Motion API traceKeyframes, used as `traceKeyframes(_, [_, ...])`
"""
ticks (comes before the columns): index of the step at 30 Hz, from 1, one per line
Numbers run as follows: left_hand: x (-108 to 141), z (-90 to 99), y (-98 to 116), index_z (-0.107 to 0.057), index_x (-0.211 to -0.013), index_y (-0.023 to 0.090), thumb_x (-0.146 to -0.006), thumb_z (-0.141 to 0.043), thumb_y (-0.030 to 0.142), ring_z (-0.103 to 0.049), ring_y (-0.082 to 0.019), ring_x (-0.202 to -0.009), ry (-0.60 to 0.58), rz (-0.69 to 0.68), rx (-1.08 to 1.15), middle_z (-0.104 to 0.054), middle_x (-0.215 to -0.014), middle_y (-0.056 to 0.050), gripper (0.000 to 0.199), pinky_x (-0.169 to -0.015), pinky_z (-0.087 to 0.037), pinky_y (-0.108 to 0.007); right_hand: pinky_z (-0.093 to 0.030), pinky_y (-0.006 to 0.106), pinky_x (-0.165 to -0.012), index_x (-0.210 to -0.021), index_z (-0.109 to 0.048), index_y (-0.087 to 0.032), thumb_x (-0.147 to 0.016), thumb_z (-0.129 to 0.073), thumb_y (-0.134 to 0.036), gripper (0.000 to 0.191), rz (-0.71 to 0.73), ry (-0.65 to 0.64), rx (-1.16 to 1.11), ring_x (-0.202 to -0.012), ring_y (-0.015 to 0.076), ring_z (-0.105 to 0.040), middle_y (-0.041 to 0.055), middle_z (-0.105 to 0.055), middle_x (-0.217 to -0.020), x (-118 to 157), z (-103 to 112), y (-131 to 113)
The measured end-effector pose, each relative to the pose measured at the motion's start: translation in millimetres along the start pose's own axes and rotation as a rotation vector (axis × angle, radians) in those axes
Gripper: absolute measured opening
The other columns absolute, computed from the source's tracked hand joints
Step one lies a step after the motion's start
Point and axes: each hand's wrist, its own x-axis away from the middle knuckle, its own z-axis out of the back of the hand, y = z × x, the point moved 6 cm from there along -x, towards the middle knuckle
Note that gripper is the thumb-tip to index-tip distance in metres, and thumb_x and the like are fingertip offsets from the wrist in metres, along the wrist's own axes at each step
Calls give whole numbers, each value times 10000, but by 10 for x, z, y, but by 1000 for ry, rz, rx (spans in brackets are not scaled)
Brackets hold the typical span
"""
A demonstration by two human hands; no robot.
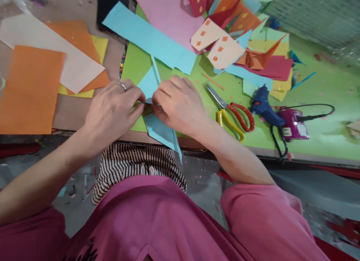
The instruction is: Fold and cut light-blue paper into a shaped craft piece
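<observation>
A folded light-blue paper piece (161, 131) lies between my two hands at the front edge of the green table. My left hand (114, 107), with a ring on one finger, pinches its middle from the left. From the right, my right hand (180, 103) pinches the same piece close beside the left fingertips. One part of the paper points up beyond the fingers, and another part hangs toward me over the table edge. The spot where the fingertips meet is partly hidden.
Scissors (222, 103) with red and yellow handles lie right of my hands, then a blue glue gun (264, 105) by a purple box (294, 124). Behind are a light-blue strip (152, 38) and folded coloured papers. Orange sheets (30, 88) lie left.
</observation>
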Motion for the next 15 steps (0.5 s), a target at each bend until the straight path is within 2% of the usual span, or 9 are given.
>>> traceKeyframes(4, [-12,3,53,-684,-1018,193,-1007,-420,332,-677,-286,-973,-110,52,-65,-690,-1016,-106,298,-757,-519,-426,-432,421,-812,-1033,-673,-165,-1046,-408,-264,283,-14,-52,6,-1060,286,-590,113,-690,-1015,-9,-14,-5])
traceKeyframes(6, [-11,-5,43,-685,-988,198,-1005,-422,329,-678,-285,-946,-122,77,-60,-698,-986,-107,294,-742,-517,-427,-432,412,-819,-1025,-675,-169,-1033,-447,-269,249,-34,-60,-22,-1059,281,-589,101,-692,-1020,-19,-15,10])
traceKeyframes(12, [-14,-15,-54,-657,-891,247,-991,-489,376,-650,-217,-788,48,-25,59,-675,-808,-29,234,-692,-521,-364,-425,411,-856,-956,-684,-165,-1023,-462,-257,249,-98,-71,-183,-1050,279,-584,102,-697,-989,-51,-34,79])
traceKeyframes(15, [-60,-54,-137,-652,-875,234,-969,-530,434,-640,-202,-759,9,8,101,-660,-787,-14,253,-687,-521,-345,-429,390,-849,-937,-688,-177,-1004,-524,-272,201,-118,-54,-263,-1039,266,-583,89,-700,-972,-60,-53,126])
